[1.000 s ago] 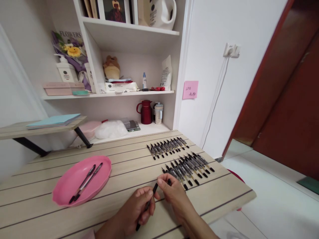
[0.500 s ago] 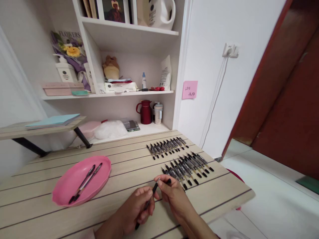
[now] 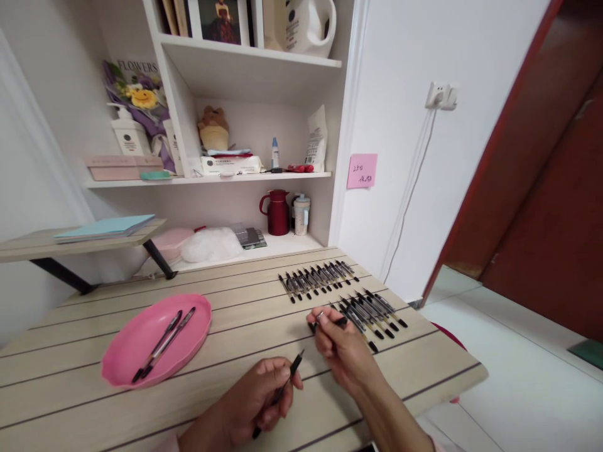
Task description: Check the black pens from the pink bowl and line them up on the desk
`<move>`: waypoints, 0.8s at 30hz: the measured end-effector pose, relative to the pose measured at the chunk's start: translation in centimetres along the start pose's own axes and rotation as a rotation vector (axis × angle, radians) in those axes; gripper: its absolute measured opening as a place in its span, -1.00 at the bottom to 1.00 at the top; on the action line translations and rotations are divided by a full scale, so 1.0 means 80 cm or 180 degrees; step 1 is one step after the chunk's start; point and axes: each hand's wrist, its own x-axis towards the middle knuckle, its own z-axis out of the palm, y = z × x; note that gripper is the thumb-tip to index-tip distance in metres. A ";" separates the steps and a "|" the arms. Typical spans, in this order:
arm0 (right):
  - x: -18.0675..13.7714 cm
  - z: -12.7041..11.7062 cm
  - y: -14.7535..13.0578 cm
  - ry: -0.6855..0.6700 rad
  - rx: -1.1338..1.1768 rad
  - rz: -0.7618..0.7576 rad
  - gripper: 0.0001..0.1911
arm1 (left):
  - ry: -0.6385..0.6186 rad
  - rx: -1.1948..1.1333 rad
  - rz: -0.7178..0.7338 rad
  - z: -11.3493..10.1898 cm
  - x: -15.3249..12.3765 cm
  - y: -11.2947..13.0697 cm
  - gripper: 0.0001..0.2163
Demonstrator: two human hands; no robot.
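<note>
My left hand [image 3: 261, 395] is closed around a black pen [image 3: 296, 363], its bare metal tip pointing up and away from me. Apart from it, further right, my right hand [image 3: 343, 351] has its fingers pinched on a black pen cap [image 3: 341, 321]. A small shiny bit shows at those fingertips; whether it is part of the cap I cannot tell. Just beyond the right hand lies a near row of pens [image 3: 371, 309], partly hidden by it. Behind that is a second row of pens [image 3: 316, 279]. Two pens [image 3: 164, 344] rest in a pink tray [image 3: 117, 375] at the left.
The slatted wooden table [image 3: 230, 333] has a rounded right edge. A small raised shelf [image 3: 38, 243] bearing blue paper [image 3: 106, 227] stands at its back left. White shelving behind holds a red jug [image 3: 277, 213] and a light cup [image 3: 301, 216]. A pink note [image 3: 362, 171] sticks to the wall.
My right hand has moved away from the pen tip, up and to the right, toward the near row. The left hand keeps its hold, and the pen's tip is now exposed.
</note>
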 end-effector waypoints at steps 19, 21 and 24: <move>0.004 -0.011 0.021 -0.0233 -0.2115 -0.0045 -0.70 | 0.1051 -0.0548 0.0468 0.015 0.055 -0.004 -0.76; 0.007 -0.013 0.020 -0.0457 -0.2331 -0.0165 -0.72 | 0.1018 -0.0704 0.0402 0.012 0.055 -0.006 -0.78; 0.009 -0.013 0.018 -0.0724 -0.2374 -0.0138 -0.74 | 0.0886 -0.0911 0.0311 0.006 0.053 -0.007 -0.79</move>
